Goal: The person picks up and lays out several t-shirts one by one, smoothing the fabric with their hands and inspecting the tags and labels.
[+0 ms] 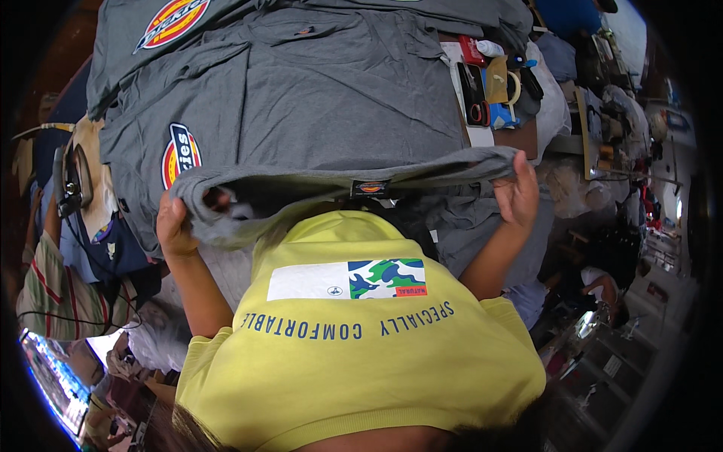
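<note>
I hold a grey T-shirt (pixel 339 177) stretched between both hands, just in front of my yellow shirt. My left hand (pixel 175 224) grips its left end, fingers curled into the cloth. My right hand (pixel 518 192) pinches the right end near the folded edge. A small sewn label sits at the middle of the held edge. Beyond it lies a flat grey T-shirt (pixel 316 98) with a round red, yellow and blue printed badge (pixel 181 154) at its left.
Another grey shirt (pixel 143 30) with a similar badge lies further back. A black phone (pixel 474 94), tape roll (pixel 514 87) and small items sit on the table at the right. A person in a striped sleeve (pixel 49 290) is at the left.
</note>
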Motion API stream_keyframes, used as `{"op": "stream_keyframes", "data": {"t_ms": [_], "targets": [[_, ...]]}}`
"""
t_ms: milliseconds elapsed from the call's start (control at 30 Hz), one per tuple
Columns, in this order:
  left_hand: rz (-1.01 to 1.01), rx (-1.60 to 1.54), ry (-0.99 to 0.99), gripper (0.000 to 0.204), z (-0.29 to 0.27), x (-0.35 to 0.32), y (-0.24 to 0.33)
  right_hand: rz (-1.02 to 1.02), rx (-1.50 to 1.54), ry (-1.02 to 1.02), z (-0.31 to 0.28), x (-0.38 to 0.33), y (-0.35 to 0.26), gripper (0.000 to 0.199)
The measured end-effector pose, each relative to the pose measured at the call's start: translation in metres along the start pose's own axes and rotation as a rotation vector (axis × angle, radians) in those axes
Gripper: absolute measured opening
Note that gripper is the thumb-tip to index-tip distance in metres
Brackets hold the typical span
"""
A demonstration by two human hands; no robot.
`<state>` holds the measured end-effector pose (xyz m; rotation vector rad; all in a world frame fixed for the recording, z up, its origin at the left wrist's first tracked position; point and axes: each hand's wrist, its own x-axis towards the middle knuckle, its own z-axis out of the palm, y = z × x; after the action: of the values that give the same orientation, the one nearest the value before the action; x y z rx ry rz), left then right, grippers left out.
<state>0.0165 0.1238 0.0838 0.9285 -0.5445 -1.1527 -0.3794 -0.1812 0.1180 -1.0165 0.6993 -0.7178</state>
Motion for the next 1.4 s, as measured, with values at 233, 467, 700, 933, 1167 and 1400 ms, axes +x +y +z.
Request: {"op": "stream_keyframes", "data": {"t_ms": [233,467,700,933,1167,1400], "targets": [[0.396,1.145,0.166,0.029,0.0,-0.022,0.031,-0.209,0.386,-0.263,-0.034,-0.05,-0.04,0.041],[0.22,-0.275,-0.025,0.037,-0.039,0.029,0.021,-0.023,0.503,-0.116,-0.033,0.092,-0.006,0.036],[-0.153,-0.36,0.011,0.03,-0.102,0.215,-0.024,0.45,0.334,-0.027,-0.029,0.26,0.094,0.047],[-0.195,-0.369,0.166,0.036,-0.141,0.235,-0.057,0.611,0.331,0.009,-0.036,0.287,0.119,0.059],[-0.235,-0.321,0.121,0.038,-0.143,0.237,-0.059,0.616,0.362,0.023,-0.043,0.291,0.123,0.061],[-0.215,-0.278,0.179,0.037,-0.141,0.241,-0.066,0.507,0.364,-0.043,-0.043,0.288,0.127,0.057]]}}
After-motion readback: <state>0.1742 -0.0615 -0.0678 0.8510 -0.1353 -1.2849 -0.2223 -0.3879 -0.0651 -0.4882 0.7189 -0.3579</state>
